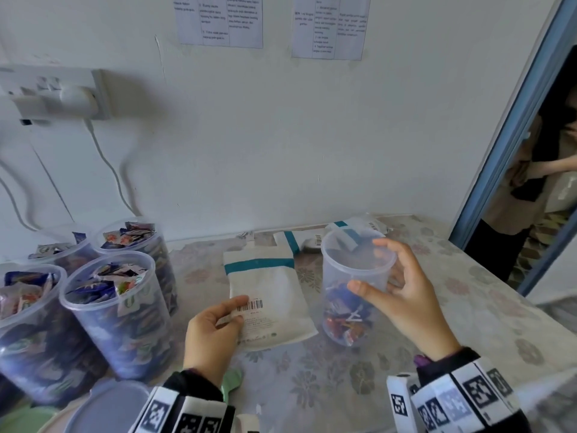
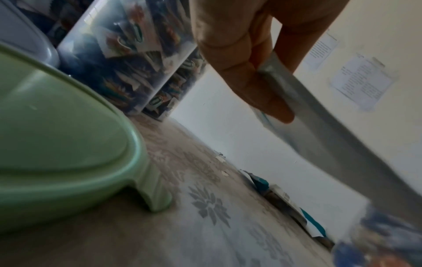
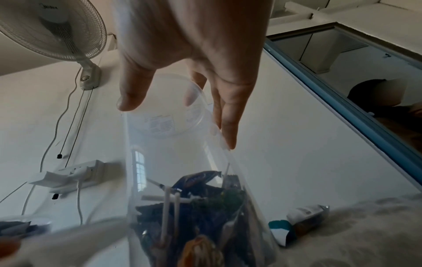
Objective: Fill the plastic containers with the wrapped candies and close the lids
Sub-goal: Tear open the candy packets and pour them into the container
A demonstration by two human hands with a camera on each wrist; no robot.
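A clear plastic container (image 1: 340,270) stands upright on the flowered tablecloth, its bottom third holding wrapped candies (image 1: 346,320). My right hand (image 1: 368,264) is cupped round its upper part, thumb on the near wall and fingers behind the rim. The right wrist view shows the container (image 3: 182,180), the candies (image 3: 194,216) and my right hand (image 3: 179,122) spread on either side of the rim. To its left lies a white candy bag (image 1: 268,295) with a teal stripe. My left hand (image 1: 234,310) pinches its near corner. The left wrist view shows the bag (image 2: 319,126) between the fingers (image 2: 251,81).
Several lidless containers (image 1: 118,310) full of candies stand at the left. A green lid (image 2: 57,135) and a bluish lid (image 1: 109,407) lie near the front edge. More white bags (image 1: 299,242) lie by the wall. A person (image 1: 537,170) stands in the doorway at right.
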